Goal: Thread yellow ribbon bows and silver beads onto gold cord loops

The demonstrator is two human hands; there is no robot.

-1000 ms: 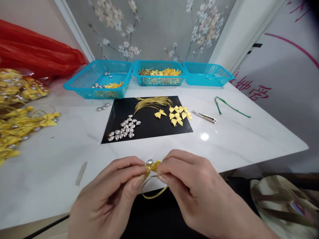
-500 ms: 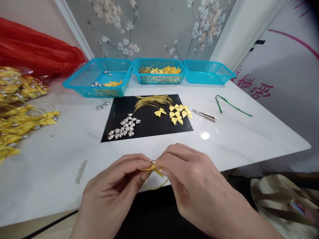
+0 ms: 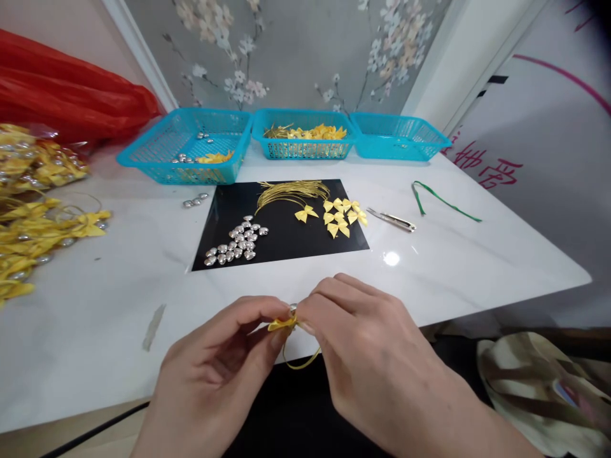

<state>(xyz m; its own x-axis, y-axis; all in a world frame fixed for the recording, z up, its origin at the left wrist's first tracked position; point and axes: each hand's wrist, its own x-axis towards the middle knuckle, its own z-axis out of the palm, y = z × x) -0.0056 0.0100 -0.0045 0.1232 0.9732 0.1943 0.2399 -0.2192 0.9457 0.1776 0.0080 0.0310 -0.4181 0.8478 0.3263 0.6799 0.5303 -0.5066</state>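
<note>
Close to the table's front edge, my left hand (image 3: 224, 362) pinches a small yellow ribbon bow (image 3: 281, 324) between thumb and forefinger. My right hand (image 3: 367, 346) is closed against the same piece, its fingertips beside a silver bead (image 3: 293, 308) just above the bow. A gold cord (image 3: 301, 367) hangs below in a loop between both hands. Fingers hide most of the bead and the knot. Beyond them, a black mat (image 3: 286, 238) bears silver heart-shaped beads (image 3: 241, 236), several yellow bows (image 3: 338, 216), one single bow (image 3: 306, 214) and a bundle of gold cords (image 3: 296, 189).
Blue baskets stand along the back: the left basket (image 3: 138, 156) and middle basket (image 3: 305, 150) hold beads and yellow pieces, beside the right basket (image 3: 401, 149). Thread snips (image 3: 391, 219) and a green ribbon (image 3: 446, 205) lie right. Finished yellow strings (image 3: 42, 235) pile up left.
Both hands stay together at the bow. The bow has turned and shows more on the left, and the cord loop looks more covered by my right hand. The view has shifted slightly.
</note>
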